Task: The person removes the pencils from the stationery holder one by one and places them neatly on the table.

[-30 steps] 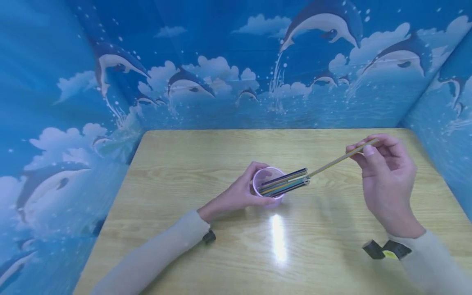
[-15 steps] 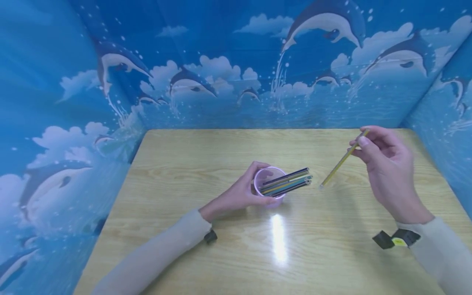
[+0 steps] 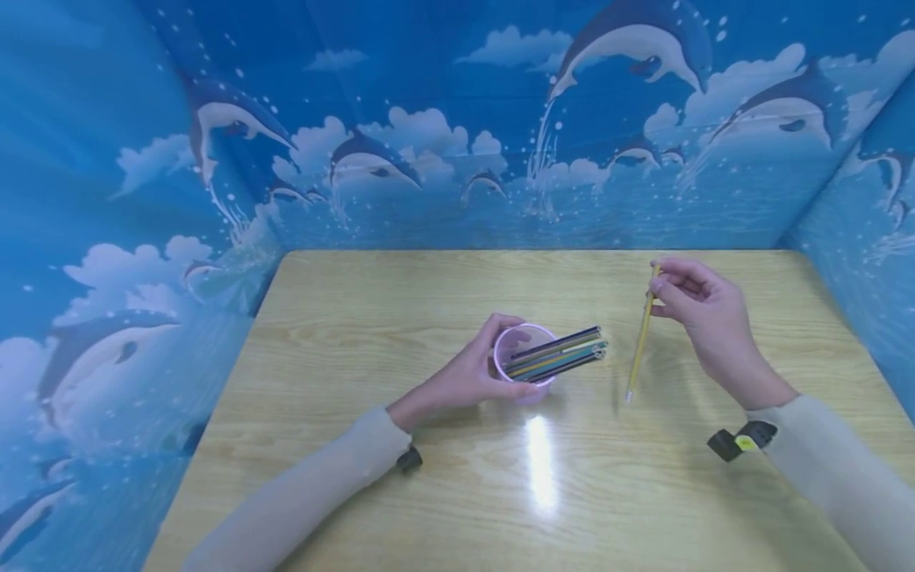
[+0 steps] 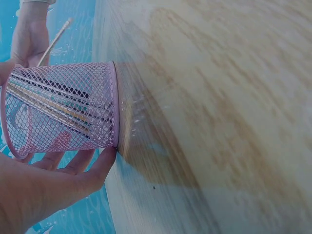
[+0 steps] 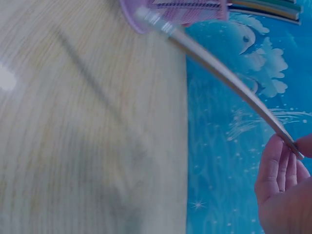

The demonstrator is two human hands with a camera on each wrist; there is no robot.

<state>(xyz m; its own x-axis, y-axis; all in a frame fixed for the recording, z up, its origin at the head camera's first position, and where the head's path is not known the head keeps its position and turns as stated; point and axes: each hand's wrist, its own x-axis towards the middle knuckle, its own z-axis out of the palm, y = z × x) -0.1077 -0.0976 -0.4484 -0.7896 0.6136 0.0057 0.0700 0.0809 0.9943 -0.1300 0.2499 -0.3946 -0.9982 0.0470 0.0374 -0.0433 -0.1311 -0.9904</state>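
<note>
A pink mesh pencil cup [image 3: 530, 394] stands upright on the wooden table, its base on the wood in the left wrist view. My left hand [image 3: 473, 369] grips it from the left, thumb at the front and fingers around the back. Several pencils [image 3: 565, 354], dark, yellow and teal, lean out over the rim to the right. Right of the cup, my right hand [image 3: 711, 318] pinches a yellow pencil [image 3: 640, 342] near its upper end between thumb and fingers. This pencil hangs nearly upright, its pale ferrule end [image 5: 155, 20] downward, apart from the cup.
The light wooden table [image 3: 357, 310] runs back to a blue dolphin-print cloth [image 3: 443, 191], which also rises along both sides. A bright light reflection [image 3: 540, 461] lies on the wood in front of the cup.
My right hand first drew the yellow pencil clear of the bundle, then moved back left and swung it from slanted to nearly upright. The left hand and cup stayed in place.
</note>
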